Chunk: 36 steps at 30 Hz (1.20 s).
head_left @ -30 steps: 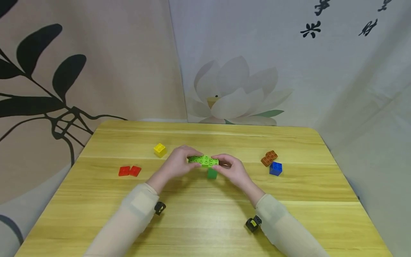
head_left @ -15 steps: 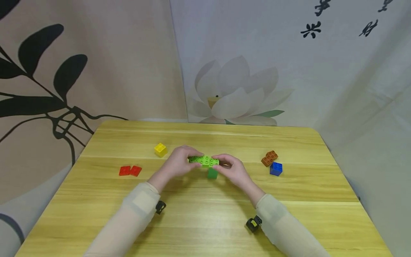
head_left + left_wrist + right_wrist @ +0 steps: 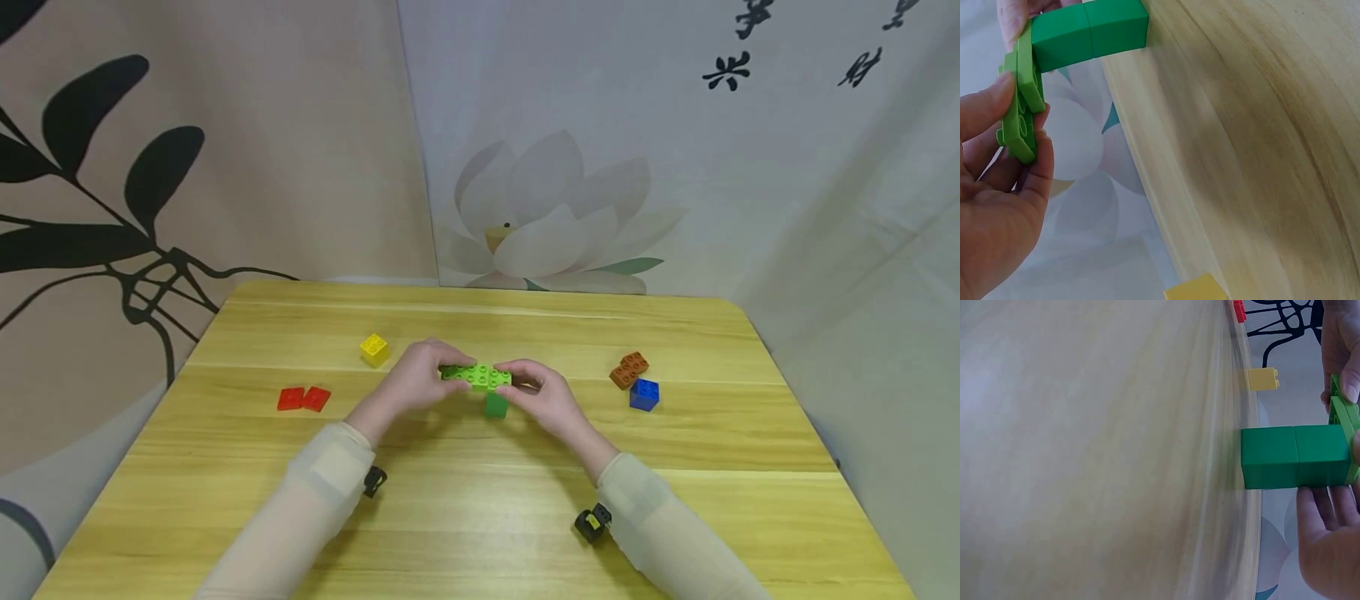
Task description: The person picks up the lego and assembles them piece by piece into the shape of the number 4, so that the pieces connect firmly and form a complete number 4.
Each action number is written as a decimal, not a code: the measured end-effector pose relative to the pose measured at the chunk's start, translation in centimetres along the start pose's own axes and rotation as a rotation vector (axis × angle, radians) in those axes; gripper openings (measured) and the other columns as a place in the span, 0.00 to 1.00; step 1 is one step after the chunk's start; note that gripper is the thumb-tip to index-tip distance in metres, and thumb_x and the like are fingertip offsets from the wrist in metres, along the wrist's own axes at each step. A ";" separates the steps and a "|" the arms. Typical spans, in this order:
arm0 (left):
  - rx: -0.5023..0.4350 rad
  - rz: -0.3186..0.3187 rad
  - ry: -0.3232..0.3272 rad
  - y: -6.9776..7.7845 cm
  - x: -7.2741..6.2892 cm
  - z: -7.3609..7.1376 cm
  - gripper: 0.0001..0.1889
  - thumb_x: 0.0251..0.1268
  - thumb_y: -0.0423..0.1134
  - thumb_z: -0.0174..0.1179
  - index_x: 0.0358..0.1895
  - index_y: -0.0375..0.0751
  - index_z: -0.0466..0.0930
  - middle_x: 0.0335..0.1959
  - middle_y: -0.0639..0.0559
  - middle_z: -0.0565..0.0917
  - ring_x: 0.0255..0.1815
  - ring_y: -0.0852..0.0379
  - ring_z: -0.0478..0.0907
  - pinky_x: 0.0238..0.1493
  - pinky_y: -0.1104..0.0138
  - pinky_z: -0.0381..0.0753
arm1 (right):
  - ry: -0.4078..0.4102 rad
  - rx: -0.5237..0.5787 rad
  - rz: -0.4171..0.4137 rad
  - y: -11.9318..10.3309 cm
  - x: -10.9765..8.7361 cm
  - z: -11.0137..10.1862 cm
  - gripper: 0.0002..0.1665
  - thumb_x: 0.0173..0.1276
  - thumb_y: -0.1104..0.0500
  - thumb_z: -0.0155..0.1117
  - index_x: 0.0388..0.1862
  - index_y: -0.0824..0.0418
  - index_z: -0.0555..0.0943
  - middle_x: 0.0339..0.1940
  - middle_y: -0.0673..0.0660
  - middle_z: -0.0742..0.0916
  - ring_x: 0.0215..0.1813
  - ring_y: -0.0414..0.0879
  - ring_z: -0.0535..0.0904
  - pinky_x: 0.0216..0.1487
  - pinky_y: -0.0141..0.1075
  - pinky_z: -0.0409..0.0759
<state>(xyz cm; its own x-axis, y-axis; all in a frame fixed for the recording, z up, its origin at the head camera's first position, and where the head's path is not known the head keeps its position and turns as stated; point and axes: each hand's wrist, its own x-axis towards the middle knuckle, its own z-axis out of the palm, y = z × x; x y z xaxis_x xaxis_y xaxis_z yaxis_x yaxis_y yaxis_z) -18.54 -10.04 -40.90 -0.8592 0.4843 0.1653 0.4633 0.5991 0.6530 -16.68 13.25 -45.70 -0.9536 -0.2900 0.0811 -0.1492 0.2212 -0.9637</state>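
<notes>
Two dark green toy building bricks (image 3: pixel 496 406) stand stacked on the table at its middle. Light green plates (image 3: pixel 480 377) lie across their top and jut out to the left. In the left wrist view, two thin light green plates (image 3: pixel 1030 69) overlap, one set off from the other. My left hand (image 3: pixel 412 379) pinches the overhanging left end between thumb and fingers. At the other end, my right hand (image 3: pixel 547 400) holds the light green plate above the dark bricks. Its fingers also lie beside the upper dark green brick (image 3: pixel 1322 453) in the right wrist view.
Left of the stack are a yellow brick (image 3: pixel 374 350) and two flat red pieces (image 3: pixel 291 399). Brown bricks (image 3: pixel 628 370) and a blue brick (image 3: pixel 644 394) sit close together on the right. A printed cloth (image 3: pixel 555 208) hangs behind the wooden table (image 3: pixel 465 517).
</notes>
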 end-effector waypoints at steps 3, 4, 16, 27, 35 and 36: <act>-0.015 0.001 -0.005 0.0 0.0 0.0 0.17 0.55 0.35 0.74 0.49 0.39 0.87 0.45 0.49 0.87 0.47 0.51 0.79 0.50 0.57 0.79 | 0.000 0.003 0.001 0.0 0.0 0.0 0.18 0.68 0.61 0.69 0.56 0.63 0.83 0.54 0.57 0.85 0.55 0.51 0.80 0.59 0.39 0.78; -0.022 -0.002 -0.007 0.0 0.0 0.0 0.17 0.55 0.35 0.74 0.49 0.39 0.87 0.45 0.49 0.87 0.47 0.51 0.79 0.51 0.57 0.79 | 0.001 0.005 0.002 0.0 0.0 0.1 0.18 0.68 0.62 0.69 0.56 0.63 0.83 0.54 0.57 0.85 0.56 0.51 0.80 0.59 0.39 0.78; -0.036 -0.005 -0.010 -0.2 0.2 0.0 0.17 0.55 0.34 0.74 0.49 0.39 0.87 0.45 0.49 0.87 0.49 0.50 0.79 0.52 0.56 0.79 | 0.005 0.002 -0.014 0.3 0.1 0.0 0.18 0.67 0.61 0.69 0.56 0.62 0.83 0.54 0.58 0.85 0.55 0.51 0.80 0.59 0.41 0.78; -0.028 -0.022 -0.007 -0.2 -0.1 0.2 0.18 0.56 0.35 0.73 0.51 0.39 0.86 0.46 0.50 0.86 0.49 0.52 0.78 0.52 0.57 0.79 | 0.001 0.001 -0.009 0.4 0.0 0.0 0.18 0.67 0.61 0.69 0.56 0.62 0.83 0.54 0.57 0.85 0.55 0.51 0.80 0.59 0.40 0.78; -0.009 0.031 0.016 -0.7 -0.4 0.4 0.18 0.56 0.35 0.73 0.51 0.39 0.85 0.47 0.48 0.86 0.50 0.50 0.78 0.54 0.56 0.78 | 0.006 0.013 -0.007 0.3 0.0 0.2 0.19 0.67 0.63 0.69 0.57 0.65 0.82 0.55 0.60 0.85 0.56 0.53 0.79 0.59 0.42 0.78; -0.011 0.038 0.018 -0.7 -0.5 0.4 0.18 0.56 0.35 0.73 0.52 0.38 0.85 0.48 0.48 0.86 0.50 0.50 0.78 0.54 0.56 0.78 | 0.005 0.015 -0.008 0.3 0.0 0.2 0.20 0.68 0.63 0.68 0.57 0.66 0.81 0.55 0.61 0.84 0.57 0.54 0.79 0.60 0.43 0.78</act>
<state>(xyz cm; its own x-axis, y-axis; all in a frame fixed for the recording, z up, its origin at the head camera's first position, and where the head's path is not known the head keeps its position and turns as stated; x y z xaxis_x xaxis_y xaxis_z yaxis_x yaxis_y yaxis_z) -18.40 -10.44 -41.78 -0.8448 0.4949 0.2033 0.4934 0.5736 0.6539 -16.67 13.10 -46.05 -0.9538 -0.2866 0.0897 -0.1525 0.2047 -0.9669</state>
